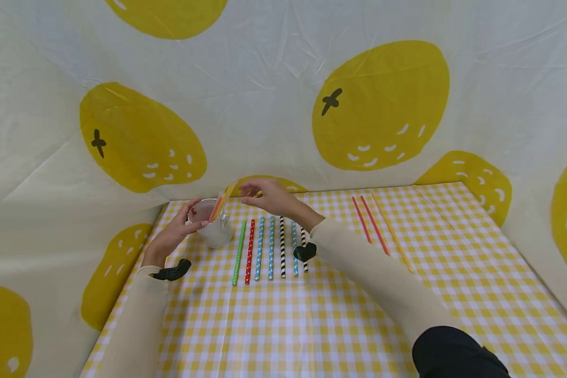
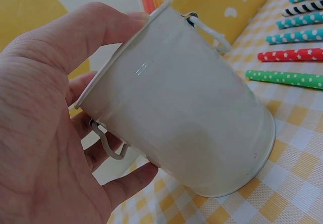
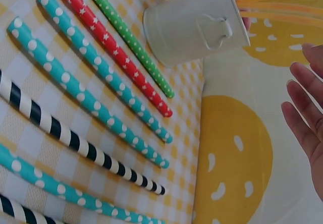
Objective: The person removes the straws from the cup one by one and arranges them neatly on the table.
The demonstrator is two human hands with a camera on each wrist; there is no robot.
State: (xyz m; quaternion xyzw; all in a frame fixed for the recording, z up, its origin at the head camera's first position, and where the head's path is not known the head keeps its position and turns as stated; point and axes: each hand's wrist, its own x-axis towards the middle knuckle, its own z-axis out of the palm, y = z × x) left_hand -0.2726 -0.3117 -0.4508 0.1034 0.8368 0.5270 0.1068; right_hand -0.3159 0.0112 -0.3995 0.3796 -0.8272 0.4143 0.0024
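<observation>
The tilted pail point(image 2: 186, 103) sits in the left fingers point(image 2: 133, 180), gripped near its rim; straws point(image 1: 221, 203) lean inside, just beyond the relaxed, empty right fingers point(image 3: 303, 99). Probably light, stiff, slick: best held at the rim.

Wall covering: from where I am standing, pale sheeting point(image 1: 264, 105) is hanging behind the table point(image 1: 491, 294) and closing in along both sides.
Printed pattern: large yellow fruit shapes point(image 1: 382, 115) are spreading across it, two of them bearing dark cross marks point(image 1: 332, 101), several showing white flecks.
Sheeting condition: creases point(image 1: 41, 165) are running through it.
Tabletop: a yellow-and-white checked cloth point(image 1: 264, 336) is covering it.
Light: soft illumination is falling across the sheeting.
</observation>
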